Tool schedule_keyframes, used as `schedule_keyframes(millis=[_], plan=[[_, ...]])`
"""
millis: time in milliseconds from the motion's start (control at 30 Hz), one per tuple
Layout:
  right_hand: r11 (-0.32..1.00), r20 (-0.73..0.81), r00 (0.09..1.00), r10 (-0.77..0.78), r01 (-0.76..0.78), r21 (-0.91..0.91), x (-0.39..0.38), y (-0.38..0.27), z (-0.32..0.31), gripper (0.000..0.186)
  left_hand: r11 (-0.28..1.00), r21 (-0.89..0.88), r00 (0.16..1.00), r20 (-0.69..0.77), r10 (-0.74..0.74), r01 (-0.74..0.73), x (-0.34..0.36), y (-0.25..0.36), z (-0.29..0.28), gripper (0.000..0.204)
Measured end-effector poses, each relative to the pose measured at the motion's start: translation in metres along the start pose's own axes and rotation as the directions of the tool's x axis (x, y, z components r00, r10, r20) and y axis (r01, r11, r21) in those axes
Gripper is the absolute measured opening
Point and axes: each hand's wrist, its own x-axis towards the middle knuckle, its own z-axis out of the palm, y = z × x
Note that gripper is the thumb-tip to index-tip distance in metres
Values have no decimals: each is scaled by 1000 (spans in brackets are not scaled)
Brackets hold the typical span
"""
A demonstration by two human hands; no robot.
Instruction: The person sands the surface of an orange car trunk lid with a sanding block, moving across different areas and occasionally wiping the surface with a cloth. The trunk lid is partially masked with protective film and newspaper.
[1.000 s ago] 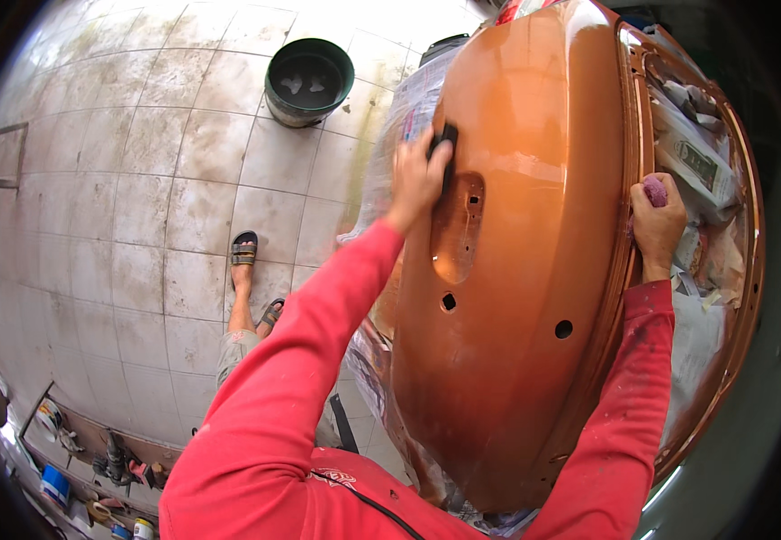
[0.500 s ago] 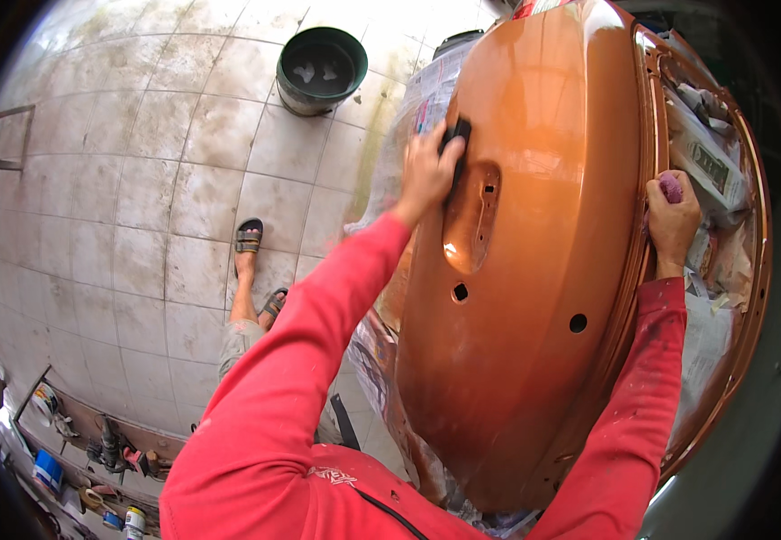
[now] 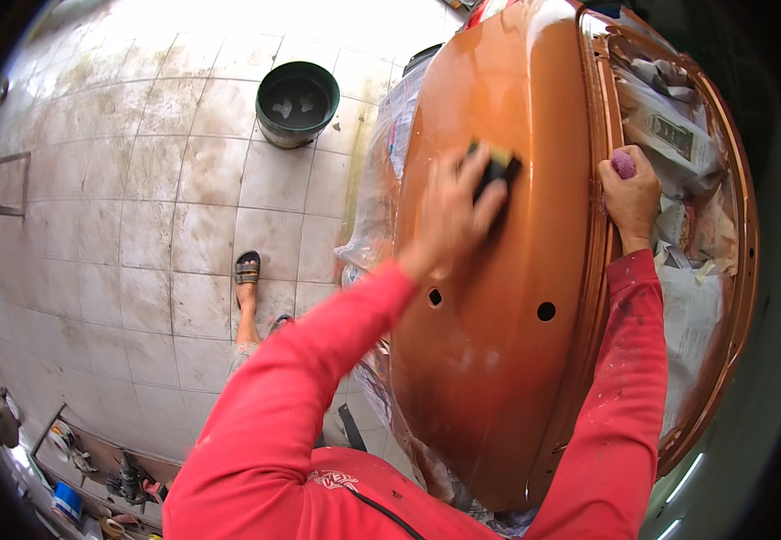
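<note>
An orange car door panel lies before me, a dark square hole and a round hole in its painted face. My left hand, smeared by motion, grips a black sanding block over the upper middle of the panel. That hand and forearm cover the handle recess. To the right, my right hand is closed around a pinkish-purple cloth or sponge at the ridge beside the window opening. Only a rounded end of that soft piece shows above the fingers.
Crumpled newspaper fills the window opening, and plastic-and-paper masking borders the panel's left side. A dark green bucket with murky water stands on the tiled floor. Tools and cans crowd a low shelf at lower left.
My left hand has swept the sanding block rightward from the panel's left edge onto its middle. My right hand keeps its place on the ridge. The whole view has shifted slightly.
</note>
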Motion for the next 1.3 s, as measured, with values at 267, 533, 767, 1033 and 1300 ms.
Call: schedule_keyframes(millis=[267,533,767,1033,1300], plan=[[994,-66,993,-99,96,-46,0,9,-1,18,991,93,996,11,94,-94,-68,-13,-4,66],[997,-16,999,30,-31,-70,0,2,-2,21,996,29,994,73,87,-89,-85,-9,-17,62],[997,-62,997,-37,33,-69,3,8,8,23,985,89,968,217,126,-148,-98,-40,-41,69],[996,-45,998,34,-38,-80,-2,-1,4,26,975,-11,914,346,214,-224,-133,-18,-65,77],[995,-72,997,-17,10,-97,5,-3,10,29,996,-6,957,278,87,-89,13,-53,-38,58]])
